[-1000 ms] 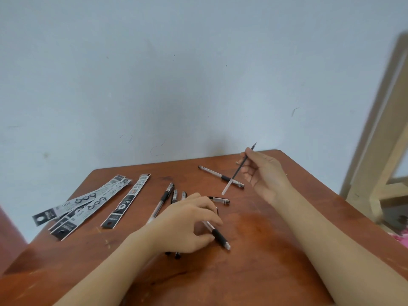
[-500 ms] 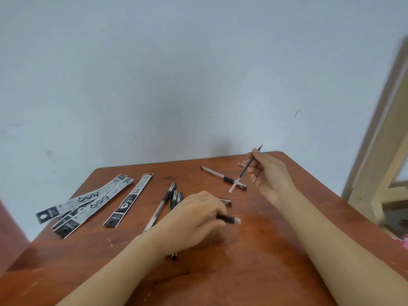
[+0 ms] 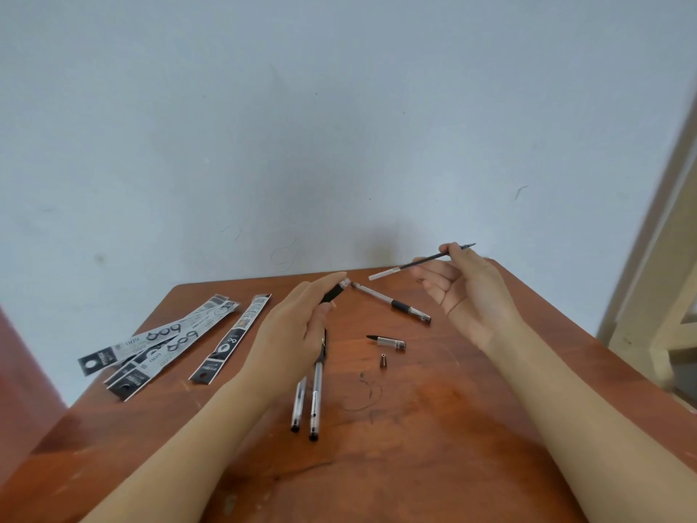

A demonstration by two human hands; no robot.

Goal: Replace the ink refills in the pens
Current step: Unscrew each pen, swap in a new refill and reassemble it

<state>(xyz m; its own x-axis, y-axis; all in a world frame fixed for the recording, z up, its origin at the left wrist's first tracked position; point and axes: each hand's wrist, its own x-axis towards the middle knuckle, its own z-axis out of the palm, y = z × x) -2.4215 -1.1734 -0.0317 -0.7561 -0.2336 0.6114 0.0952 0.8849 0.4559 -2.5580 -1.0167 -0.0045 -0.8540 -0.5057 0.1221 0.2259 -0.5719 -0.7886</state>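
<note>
— Where's the ink refill (image 3: pixel 405 265)?
— In the right grip (image 3: pixel 471 292), above the far side of the bench (image 3: pixel 452 428). Thumb and forefinger pinch it close to the writing tip, and the other fingers curl loosely beneath. Most of its length sticks out leftward and slightly down, finishing in a pale end.
— And the left grip (image 3: pixel 294 334)?
— Raised too, closed round a pen barrel (image 3: pixel 333 293) by its black sleeve. The barrel's clear open end pokes out past the fingertips, pointing up and right.
— Do the two meet?
— No. The refill's pale end is near the barrel's mouth, up and right of it, with a gap between.
— What lies below?
— A whole pen (image 3: pixel 392 304) under that gap, with a cap (image 3: pixel 386 340) and a small metal cone (image 3: pixel 383 361) nearer. Two pens (image 3: pixel 316 394) lie side by side by the left wrist, and refill packets (image 3: pixel 158 341) lie at the left.
</note>
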